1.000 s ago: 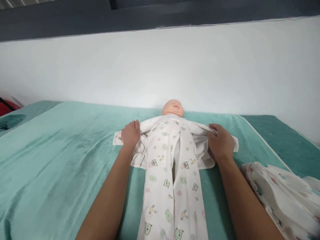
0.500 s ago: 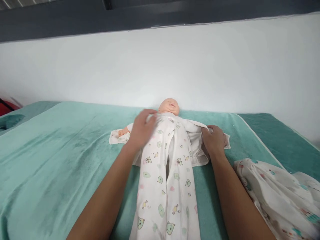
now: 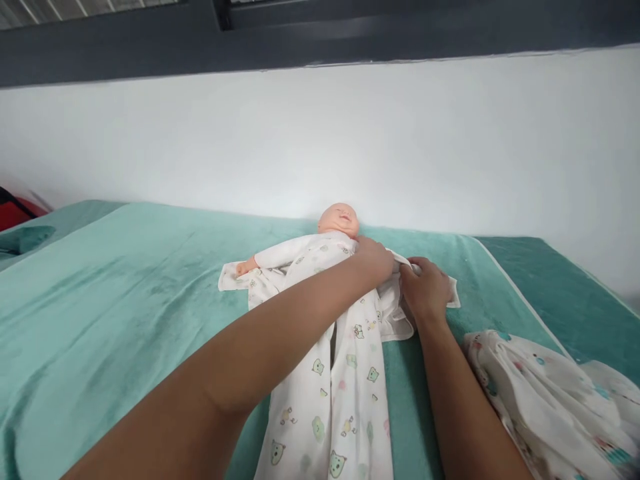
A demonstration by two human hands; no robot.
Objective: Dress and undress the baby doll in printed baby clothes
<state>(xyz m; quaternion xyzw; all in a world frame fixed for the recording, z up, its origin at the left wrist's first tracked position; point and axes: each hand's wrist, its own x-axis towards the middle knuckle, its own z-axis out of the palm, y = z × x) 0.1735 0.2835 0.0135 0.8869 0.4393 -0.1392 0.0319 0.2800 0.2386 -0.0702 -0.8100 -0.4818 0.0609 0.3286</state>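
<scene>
A baby doll lies on its back, its head (image 3: 339, 219) toward the wall. White printed trousers (image 3: 320, 393) lie lengthwise over its body, with a slit between the legs. Beneath its arms spreads a white printed shirt (image 3: 397, 323). My left hand (image 3: 374, 260) reaches across the doll's chest and closes around the sleeved arm on the right side; its fingertips are mostly hidden. Right beside it, my right hand (image 3: 425, 287) pinches the end of that white sleeve, and the doll's hand there is hidden. The doll's other hand (image 3: 247, 266) sticks out of its sleeve on the left.
Under everything is a green plush blanket (image 3: 125, 320). A crumpled white printed cloth (image 3: 550, 400) lies at the right, close to my right forearm. Behind the doll's head rises a white wall (image 3: 300, 140). Something red (image 3: 17, 212) shows at the far left edge.
My left hand has moved right, from beside the doll's left-side shoulder across its chest to the arm near my right hand. My right hand stays at the sleeve.
</scene>
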